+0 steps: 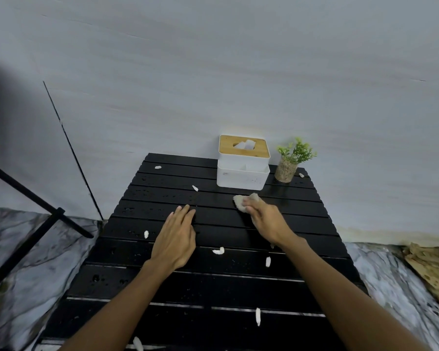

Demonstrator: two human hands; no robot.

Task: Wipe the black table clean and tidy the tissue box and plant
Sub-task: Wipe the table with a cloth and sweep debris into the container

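Observation:
A black slatted table (213, 282) fills the middle of the view, dotted with water drops and several small white scraps such as one scrap (218, 250). My right hand (266, 220) presses a crumpled beige tissue wad (243, 200) onto a slat just in front of the tissue box. My left hand (176, 239) lies flat on the table, fingers together, holding nothing. The white tissue box (242, 164) with a wooden lid stands at the far edge. A small green plant (290, 160) in a speckled pot stands right of it.
A grey wall rises directly behind the table. Black stand legs (36, 219) cross the marble floor at the left. Brown cardboard pieces (433, 269) lie on the floor at the right. Another scrap (258, 316) lies near the table's front.

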